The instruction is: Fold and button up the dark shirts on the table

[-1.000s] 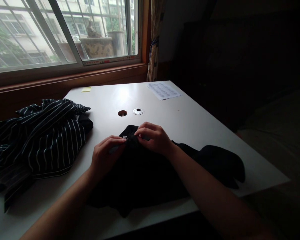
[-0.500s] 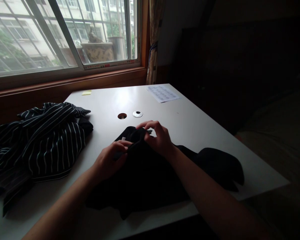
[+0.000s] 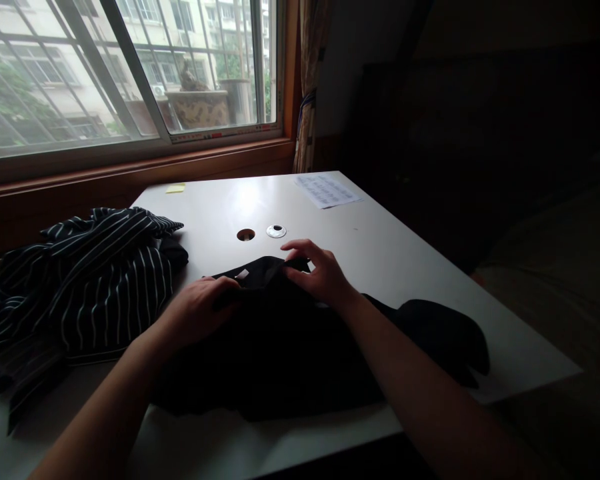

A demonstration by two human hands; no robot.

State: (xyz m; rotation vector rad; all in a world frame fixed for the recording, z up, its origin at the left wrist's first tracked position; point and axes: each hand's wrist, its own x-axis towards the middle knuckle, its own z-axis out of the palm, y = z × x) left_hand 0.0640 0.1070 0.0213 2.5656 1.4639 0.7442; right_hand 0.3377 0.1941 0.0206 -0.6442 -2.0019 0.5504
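Note:
A black garment (image 3: 280, 353) lies spread across the near part of the table, its folds mostly lost in shadow. A small white label (image 3: 243, 274) shows at its upper edge. My left hand (image 3: 203, 303) is closed on that edge, to the left of the label, with the fingertips partly hidden in the dark cloth. My right hand (image 3: 320, 270) is at the top edge further right. Its thumb and index finger are apart, the thumb against the cloth and the index finger raised above it.
A black-and-white striped garment (image 3: 115, 293) is heaped on the left of the white table (image 3: 395, 267). Further back are a round cable hole (image 3: 246, 235), a round metal cover (image 3: 276, 231), printed sheets (image 3: 327, 190) and a yellow note (image 3: 175, 189). A window (image 3: 205, 73) stands behind.
My left hand has moved left along the garment's upper edge, drawing it wider and flatter. The bunched fold between the hands has opened out. My right thumb and index finger have parted.

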